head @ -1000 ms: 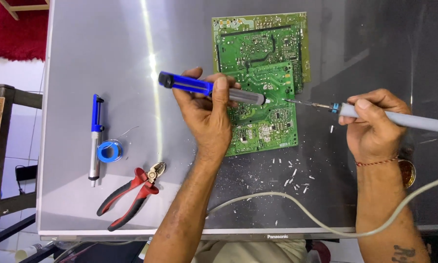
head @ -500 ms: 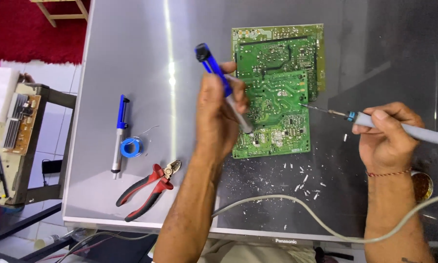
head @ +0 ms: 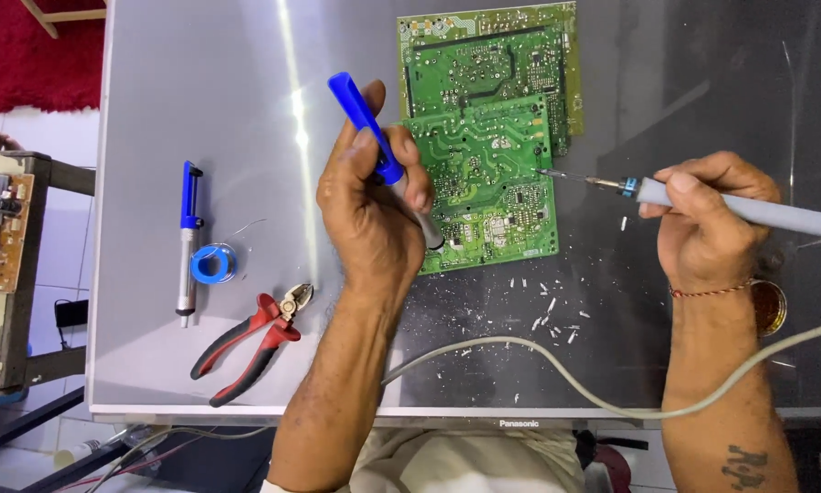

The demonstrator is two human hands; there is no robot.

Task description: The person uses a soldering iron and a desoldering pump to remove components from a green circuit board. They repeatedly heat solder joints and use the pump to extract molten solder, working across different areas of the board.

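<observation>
Green circuit boards [head: 488,178] lie solder side up, one overlapping the other, on the grey bench [head: 200,110]. Over the nearer board's left edge the left hand [head: 374,205] is closed around a blue-and-silver desoldering pump [head: 383,155], fingers wrapped on its blue barrel, thumb near the plunger end; the pump stands tilted, its pale nozzle down at the board near the lower left corner. From the right, the right hand [head: 707,228] pinches a grey-handled soldering iron [head: 702,196] like a pen, closed on the handle, with the thin tip resting at the board's right edge. A pale cable [head: 538,361] curves across the bench below both hands, among white scraps [head: 547,306]. Well to the left lie a second blue pump [head: 188,237], a blue solder spool [head: 213,263] just beside it, and red-handled cutters [head: 255,342]
</observation>
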